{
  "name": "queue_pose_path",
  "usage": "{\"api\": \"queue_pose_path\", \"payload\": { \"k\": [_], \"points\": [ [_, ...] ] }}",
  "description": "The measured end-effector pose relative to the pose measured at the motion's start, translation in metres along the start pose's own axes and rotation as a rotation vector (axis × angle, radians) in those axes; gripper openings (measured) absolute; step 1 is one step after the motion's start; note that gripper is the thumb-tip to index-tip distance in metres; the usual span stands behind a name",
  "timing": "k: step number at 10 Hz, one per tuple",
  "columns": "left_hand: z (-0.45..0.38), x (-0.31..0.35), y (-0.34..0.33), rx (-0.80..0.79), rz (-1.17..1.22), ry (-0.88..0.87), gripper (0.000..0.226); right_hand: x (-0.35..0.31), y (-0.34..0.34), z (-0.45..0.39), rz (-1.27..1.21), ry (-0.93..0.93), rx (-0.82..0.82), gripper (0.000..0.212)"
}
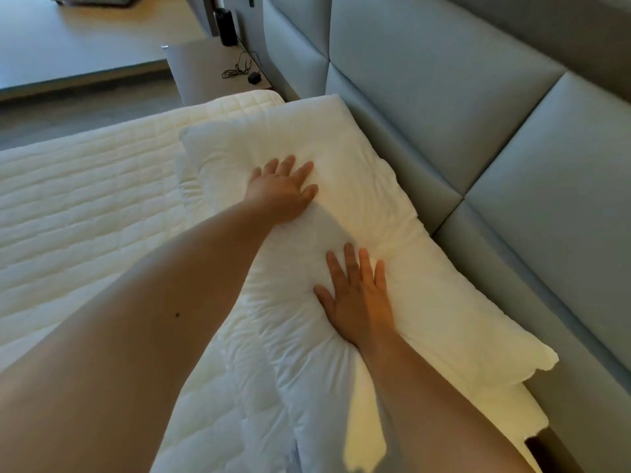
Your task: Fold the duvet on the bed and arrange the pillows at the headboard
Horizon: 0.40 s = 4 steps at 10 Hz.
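Right then, the bed (pixel 85 199) was the biggest thing, and its white quilted top lay bare on the left. No duvet showed for sure, so I could not tell if it was folded. Along the right ran the grey padded headboard (pixel 444 97). One long white pillow (pixel 444 302) lay on the bed, with its far long side touching the headboard. Another white edge peeked out under it, but I could not tell what that was.

Both hands were flat and open, fingers spread, pressing down on the pillow and holding nothing. Far up the pillow was the left hand (pixel 283 189). Closer to the person was the right hand (pixel 358 298), near the middle. The cloth wrinkled and sank around both hands.

I think the pillow was soft, light and squashy. It would bend and flop if lifted by one end. It would not break or slip much. A good place to hold it would be the two short ends, or the near long edge.

On the headboard side there was no room left to push. The open room was on the left, over the bare bed. Past the far corner of the bed was a small worktop (pixel 205 70) with a black cable (pixel 239 68), well apart from the pillow.
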State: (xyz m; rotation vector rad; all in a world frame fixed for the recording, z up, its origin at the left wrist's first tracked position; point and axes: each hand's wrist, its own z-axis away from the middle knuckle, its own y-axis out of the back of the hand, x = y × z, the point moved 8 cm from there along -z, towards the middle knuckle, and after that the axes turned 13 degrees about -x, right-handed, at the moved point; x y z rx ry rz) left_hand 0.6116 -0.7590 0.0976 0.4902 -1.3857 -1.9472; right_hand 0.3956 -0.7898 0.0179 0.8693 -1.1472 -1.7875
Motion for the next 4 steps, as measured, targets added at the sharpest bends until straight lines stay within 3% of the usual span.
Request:
{"api": "queue_pose_path", "payload": {
  "k": [3, 4],
  "points": [
    [0.175, -0.011, 0.009, -0.055, -0.108, -0.071, 0.064, -0.002, 0.081, 0.061, -0.031, -0.049, -0.033, 0.068],
    [0.225, -0.050, 0.010, -0.004, -0.083, 0.033, 0.062, -0.027, 0.118, 0.082, -0.029, -0.024, 0.040, 0.065]
  ]
}}
